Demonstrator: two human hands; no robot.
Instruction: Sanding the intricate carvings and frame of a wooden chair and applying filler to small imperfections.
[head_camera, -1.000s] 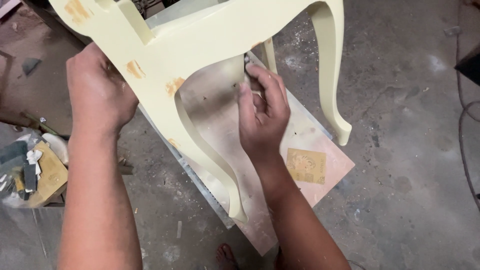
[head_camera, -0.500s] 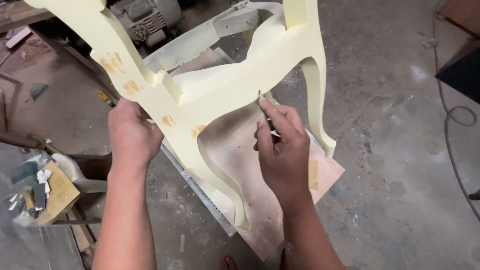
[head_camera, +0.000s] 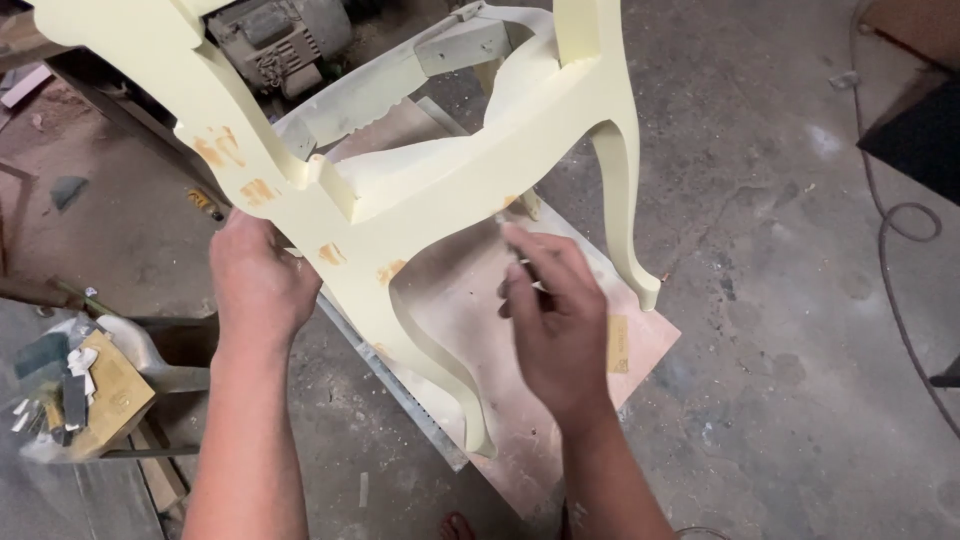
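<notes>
A cream-painted chair frame (head_camera: 470, 160) with curved legs and orange-brown filler patches lies tipped over a board (head_camera: 470, 300). My left hand (head_camera: 258, 280) grips the frame's rear leg near the patches. My right hand (head_camera: 555, 320) hovers just below the curved seat rail, fingers pinched on a small folded piece of sandpaper (head_camera: 518, 262) that is mostly hidden by the fingers. One front leg (head_camera: 625, 200) points down to the right, another (head_camera: 440, 370) curves toward me.
A tan sandpaper sheet (head_camera: 618, 345) lies on the board beside my right hand. An electric motor (head_camera: 270, 40) sits behind the chair. At left a bag of sandpaper scraps (head_camera: 75, 395) rests on the dusty concrete floor. A cable (head_camera: 900, 250) runs at right.
My view pulled back, so more of the chair shows. My right hand slid down off the seat rail edge and now sits slightly lower. My left hand keeps its grip.
</notes>
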